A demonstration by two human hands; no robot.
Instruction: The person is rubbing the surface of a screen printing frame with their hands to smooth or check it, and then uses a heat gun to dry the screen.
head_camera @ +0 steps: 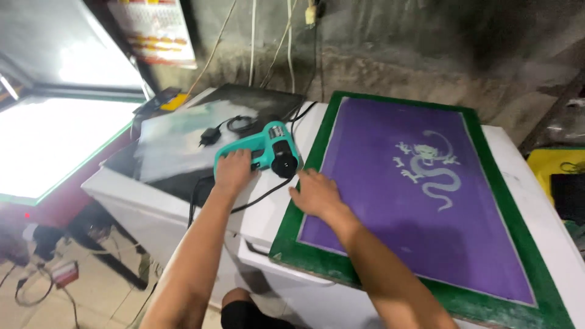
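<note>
head view, looking down: at far left a bright light table [49,146] glows. next to it, on the white bench [183,204], the left hand [234,170] lies on the handle of a teal heat gun [268,149], fingers curled over it; its black cord [244,204] trails off the edge. to the right, the right hand [317,195] rests flat, fingers spread, on the near left corner of a green-framed printing screen [341,268] whose purple mesh carries a pale dragon figure [429,173].
</note>
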